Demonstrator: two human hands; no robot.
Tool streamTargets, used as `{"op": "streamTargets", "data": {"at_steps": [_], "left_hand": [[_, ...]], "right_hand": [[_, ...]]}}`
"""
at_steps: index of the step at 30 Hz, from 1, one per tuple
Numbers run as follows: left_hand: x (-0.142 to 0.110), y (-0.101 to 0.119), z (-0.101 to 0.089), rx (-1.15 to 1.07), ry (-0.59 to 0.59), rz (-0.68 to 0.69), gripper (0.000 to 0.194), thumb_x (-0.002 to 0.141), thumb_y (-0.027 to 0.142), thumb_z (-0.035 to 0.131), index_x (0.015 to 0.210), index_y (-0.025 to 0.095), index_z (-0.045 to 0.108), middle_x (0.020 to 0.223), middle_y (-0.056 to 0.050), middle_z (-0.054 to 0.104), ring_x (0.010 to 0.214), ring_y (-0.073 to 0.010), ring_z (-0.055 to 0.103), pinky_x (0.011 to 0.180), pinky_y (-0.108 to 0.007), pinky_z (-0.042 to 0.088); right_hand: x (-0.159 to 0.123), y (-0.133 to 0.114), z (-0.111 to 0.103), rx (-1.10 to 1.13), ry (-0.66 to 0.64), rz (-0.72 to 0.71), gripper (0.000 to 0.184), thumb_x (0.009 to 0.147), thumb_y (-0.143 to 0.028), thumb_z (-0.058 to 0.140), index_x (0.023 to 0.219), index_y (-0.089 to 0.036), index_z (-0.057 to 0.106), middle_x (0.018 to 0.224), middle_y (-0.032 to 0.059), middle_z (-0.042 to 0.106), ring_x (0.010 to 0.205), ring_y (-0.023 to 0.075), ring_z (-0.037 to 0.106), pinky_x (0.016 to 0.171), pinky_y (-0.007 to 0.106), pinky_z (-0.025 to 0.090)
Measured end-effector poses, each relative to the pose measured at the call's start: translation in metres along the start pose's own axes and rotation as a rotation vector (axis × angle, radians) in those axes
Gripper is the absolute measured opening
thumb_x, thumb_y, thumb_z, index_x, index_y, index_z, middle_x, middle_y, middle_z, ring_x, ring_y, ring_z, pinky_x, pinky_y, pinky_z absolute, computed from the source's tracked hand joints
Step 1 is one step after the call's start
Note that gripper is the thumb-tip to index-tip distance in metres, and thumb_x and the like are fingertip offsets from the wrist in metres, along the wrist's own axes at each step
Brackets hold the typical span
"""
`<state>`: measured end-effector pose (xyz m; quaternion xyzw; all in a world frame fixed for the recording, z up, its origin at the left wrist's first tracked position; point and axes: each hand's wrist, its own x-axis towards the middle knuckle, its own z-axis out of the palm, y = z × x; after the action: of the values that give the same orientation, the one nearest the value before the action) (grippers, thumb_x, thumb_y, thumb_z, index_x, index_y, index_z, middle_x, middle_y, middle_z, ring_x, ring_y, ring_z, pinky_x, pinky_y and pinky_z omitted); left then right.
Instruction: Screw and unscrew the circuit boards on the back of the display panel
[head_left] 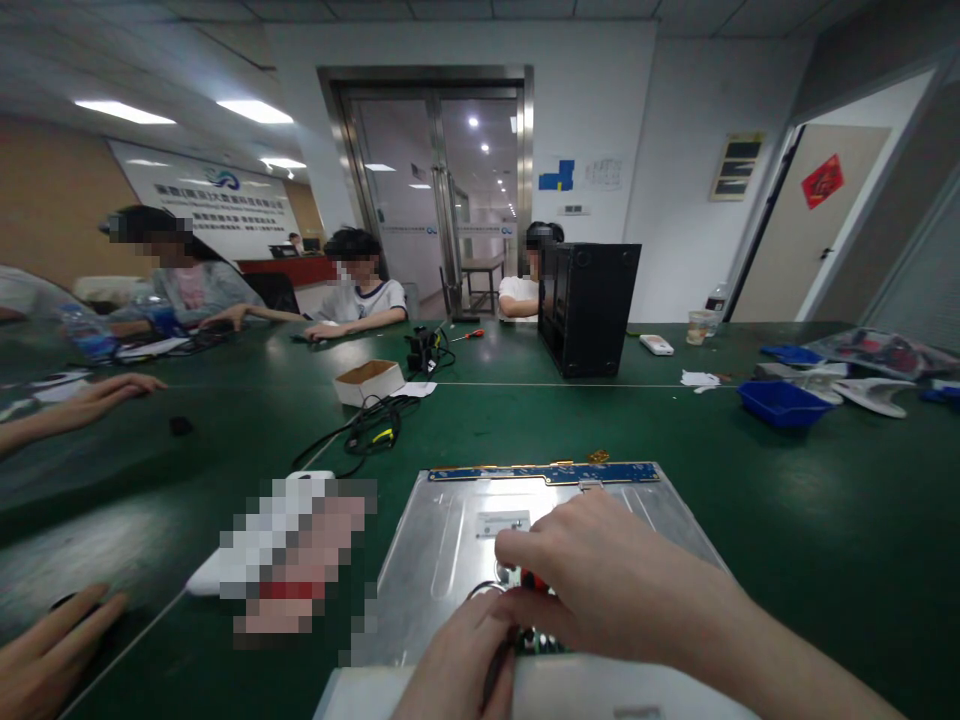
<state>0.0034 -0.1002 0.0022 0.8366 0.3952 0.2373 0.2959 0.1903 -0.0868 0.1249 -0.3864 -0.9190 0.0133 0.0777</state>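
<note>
A flat silver metal panel [427, 560], like the back of a display, lies in front of me with a blue circuit strip [540, 474] along its far edge. My right hand [592, 560] is over the panel's middle, fingers curled round a red-handled tool [532, 579]; the tool's tip is hidden. Close against it, my left hand [461, 650] is closed at the near side, with a dark piece partly showing between its fingers. Under both hands part of a green circuit board [544, 642] shows. A white cover edge [600, 688] lies nearest me.
Left of the panel are a white device [311, 482], black cables [367, 430] and an open carton [369, 382]. Another person's hand [64, 640] rests at lower left. Farther off stand a black computer case [600, 310], a blue tray [784, 402] and several seated people.
</note>
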Motion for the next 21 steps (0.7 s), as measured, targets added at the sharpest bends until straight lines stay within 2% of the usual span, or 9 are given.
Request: {"op": "streamTargets", "data": {"at_steps": [5,15,18,21], "left_hand": [[0.0011,-0.0025,0.001,-0.009,0.013,0.044,0.039,0.089,0.017,0.042,0.118,0.032,0.062,0.114,-0.004,0.067,0.103,-0.025,0.064,0.091,-0.034,0.052],[0.0029,0.001,-0.0002,0.021,0.091,0.091,0.041,0.085,0.015,0.048,0.118,0.034,0.064,0.109,-0.002,0.069,0.097,-0.0233,0.066,0.085,-0.029,0.055],[0.0029,0.0009,-0.001,-0.007,0.07,0.071,0.039,0.086,0.015,0.047,0.115,0.033,0.065,0.107,-0.003,0.069,0.096,-0.0239,0.066,0.085,-0.031,0.055],[0.0022,-0.0008,-0.0011,-0.025,0.037,0.045,0.037,0.088,0.015,0.045,0.113,0.032,0.065,0.109,-0.003,0.068,0.098,-0.0237,0.065,0.088,-0.031,0.053]], "right_hand": [[-0.0003,-0.0018,-0.0023,0.009,0.001,-0.014,0.009,0.086,-0.03,0.056,0.086,-0.022,0.058,0.071,-0.0011,0.068,0.056,0.0139,0.056,0.048,0.029,0.015],[-0.0058,-0.0014,-0.0007,0.067,0.028,-0.104,0.013,0.081,-0.025,0.054,0.093,-0.021,0.052,0.083,-0.0001,0.067,0.063,0.0138,0.055,0.047,0.028,0.02],[-0.0037,-0.0003,-0.001,0.048,0.025,-0.062,0.012,0.084,-0.03,0.057,0.093,-0.022,0.053,0.081,-0.0008,0.068,0.064,0.0146,0.057,0.048,0.028,0.018],[-0.0011,0.0011,-0.0008,0.02,0.022,-0.011,0.021,0.087,-0.043,0.059,0.09,-0.023,0.056,0.075,-0.0014,0.068,0.061,0.015,0.057,0.048,0.028,0.015]]}}
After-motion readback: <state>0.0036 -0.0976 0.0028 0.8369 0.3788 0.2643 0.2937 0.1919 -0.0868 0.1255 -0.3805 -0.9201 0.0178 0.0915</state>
